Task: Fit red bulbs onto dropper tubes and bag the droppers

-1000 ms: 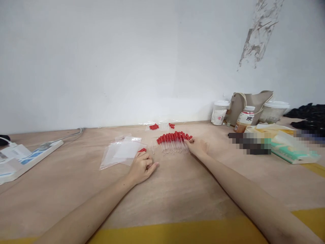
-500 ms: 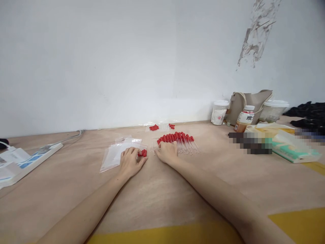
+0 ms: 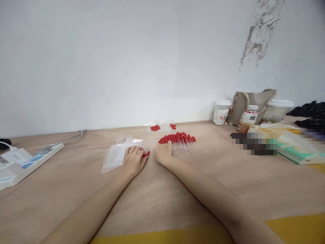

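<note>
In the head view, the left hand [image 3: 133, 159] rests on the table [image 3: 157, 203], its fingers bent and slightly spread over a few red pieces [image 3: 146, 154]; whether it grips one of them, I cannot tell. Under and beside this hand lie flat clear bags [image 3: 111, 159]. The right hand [image 3: 163, 152] is just beside it, at the left end of a row of thin clear tubes with red ends [image 3: 180, 137]. Its fingers are curled inward (their tips are hidden from the camera), so I cannot tell how far they open or what they hold. Near the wall, more red pieces [image 3: 155, 127] lie on clear plastic.
</note>
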Tool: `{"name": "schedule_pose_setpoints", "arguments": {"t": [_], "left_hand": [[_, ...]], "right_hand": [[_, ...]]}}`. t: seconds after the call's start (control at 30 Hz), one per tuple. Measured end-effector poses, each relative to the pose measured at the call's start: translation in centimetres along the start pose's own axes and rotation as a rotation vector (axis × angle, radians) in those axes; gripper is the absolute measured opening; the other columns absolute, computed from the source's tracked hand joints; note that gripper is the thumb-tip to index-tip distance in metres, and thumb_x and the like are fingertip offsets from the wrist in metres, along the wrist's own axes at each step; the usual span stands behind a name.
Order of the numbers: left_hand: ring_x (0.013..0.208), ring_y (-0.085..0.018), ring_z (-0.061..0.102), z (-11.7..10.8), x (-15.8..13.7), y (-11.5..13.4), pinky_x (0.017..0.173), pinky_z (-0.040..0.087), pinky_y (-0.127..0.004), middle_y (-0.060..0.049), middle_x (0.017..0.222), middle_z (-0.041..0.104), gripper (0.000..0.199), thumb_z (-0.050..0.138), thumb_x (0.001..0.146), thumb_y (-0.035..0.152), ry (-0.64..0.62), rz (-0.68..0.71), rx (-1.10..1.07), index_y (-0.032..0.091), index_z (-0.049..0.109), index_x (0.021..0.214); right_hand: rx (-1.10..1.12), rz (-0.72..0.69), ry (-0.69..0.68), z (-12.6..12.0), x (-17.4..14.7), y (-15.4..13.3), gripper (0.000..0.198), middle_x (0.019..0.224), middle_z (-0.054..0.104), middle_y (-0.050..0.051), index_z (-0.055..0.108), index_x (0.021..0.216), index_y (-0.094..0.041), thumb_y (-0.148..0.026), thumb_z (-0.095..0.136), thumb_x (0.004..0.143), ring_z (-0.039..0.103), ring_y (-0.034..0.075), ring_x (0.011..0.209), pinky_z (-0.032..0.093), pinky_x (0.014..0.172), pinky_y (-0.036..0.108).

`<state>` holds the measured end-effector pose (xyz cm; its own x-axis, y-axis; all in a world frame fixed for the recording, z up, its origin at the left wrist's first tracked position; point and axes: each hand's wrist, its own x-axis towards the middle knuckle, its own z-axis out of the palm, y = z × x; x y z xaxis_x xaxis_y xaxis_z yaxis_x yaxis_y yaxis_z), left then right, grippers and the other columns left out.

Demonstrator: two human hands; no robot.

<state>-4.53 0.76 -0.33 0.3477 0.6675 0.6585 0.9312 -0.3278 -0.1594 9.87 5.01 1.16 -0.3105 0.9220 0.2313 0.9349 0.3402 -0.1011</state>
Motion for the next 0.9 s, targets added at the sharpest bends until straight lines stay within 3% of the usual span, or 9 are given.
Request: {"name": "schedule_pose_setpoints", "arguments": {"t": [0.17, 0.37, 0.47, 0.6, 0.77, 0.9], "left_hand": [[0.089, -0.023, 0.050, -1.2, -0.5, 1.0, 0.080, 0.035, -0.038, -0.006, 0.089, 0.059, 0.012, 0.050, 0.080, 0.027, 0.022, 0.019, -0.107, 0.019, 0.058, 0.078], [0.084, -0.019, 0.052, -2.1, -1.2, 3.0, 0.075, 0.041, -0.033, -0.004, 0.085, 0.058, 0.006, 0.053, 0.077, 0.025, -0.062, 0.027, -0.458, 0.019, 0.055, 0.077], [0.083, -0.019, 0.053, -2.0, -1.2, 3.6, 0.075, 0.043, -0.034, -0.003, 0.084, 0.058, 0.007, 0.055, 0.074, 0.022, -0.131, 0.018, -0.542, 0.019, 0.056, 0.080], [0.091, -0.022, 0.052, -1.5, -1.2, 4.1, 0.080, 0.042, -0.036, -0.006, 0.096, 0.057, 0.026, 0.061, 0.071, 0.032, -0.163, 0.013, -0.548, 0.019, 0.059, 0.093], [0.092, -0.020, 0.052, -0.9, -1.0, 4.4, 0.081, 0.041, -0.036, -0.004, 0.100, 0.057, 0.017, 0.054, 0.079, 0.034, -0.181, 0.065, -0.521, 0.023, 0.066, 0.084], [0.088, -0.019, 0.052, -1.0, -0.9, 4.3, 0.079, 0.041, -0.035, -0.004, 0.091, 0.058, 0.016, 0.046, 0.084, 0.028, -0.145, 0.052, -0.541, 0.020, 0.060, 0.088]], "right_hand": [[-0.047, -0.081, 0.018, -0.8, -4.0, 1.1, 0.023, 0.076, 0.066, 0.015, 0.063, 0.076, -0.012, -0.025, 0.045, 0.077, 0.059, 0.024, 0.073, 0.021, 0.086, 0.043], [-0.025, -0.166, -0.035, -2.9, -9.5, 5.7, 0.022, 0.077, 0.064, 0.012, 0.060, 0.075, -0.014, -0.027, 0.043, 0.078, 0.057, 0.022, 0.072, 0.028, 0.081, 0.040], [0.128, -0.128, -0.023, -2.9, -9.7, 7.7, 0.018, 0.084, 0.062, 0.009, 0.057, 0.079, -0.016, -0.032, 0.049, 0.075, 0.054, 0.020, 0.075, 0.034, 0.068, 0.030], [0.361, -0.103, -0.001, -1.4, -8.4, 8.8, 0.027, 0.084, 0.059, 0.006, 0.053, 0.078, -0.018, -0.042, 0.060, 0.067, 0.051, 0.017, 0.075, 0.034, 0.061, 0.025], [0.388, -0.074, 0.081, 0.5, -8.2, 8.9, 0.014, 0.080, 0.056, 0.005, 0.053, 0.070, -0.017, -0.030, 0.052, 0.076, 0.049, 0.015, 0.073, 0.034, 0.064, 0.026], [0.426, -0.110, 0.213, 0.9, -8.9, 8.9, 0.011, 0.079, 0.055, 0.005, 0.050, 0.072, -0.017, -0.025, 0.049, 0.079, 0.048, 0.015, 0.073, 0.033, 0.066, 0.028]]}}
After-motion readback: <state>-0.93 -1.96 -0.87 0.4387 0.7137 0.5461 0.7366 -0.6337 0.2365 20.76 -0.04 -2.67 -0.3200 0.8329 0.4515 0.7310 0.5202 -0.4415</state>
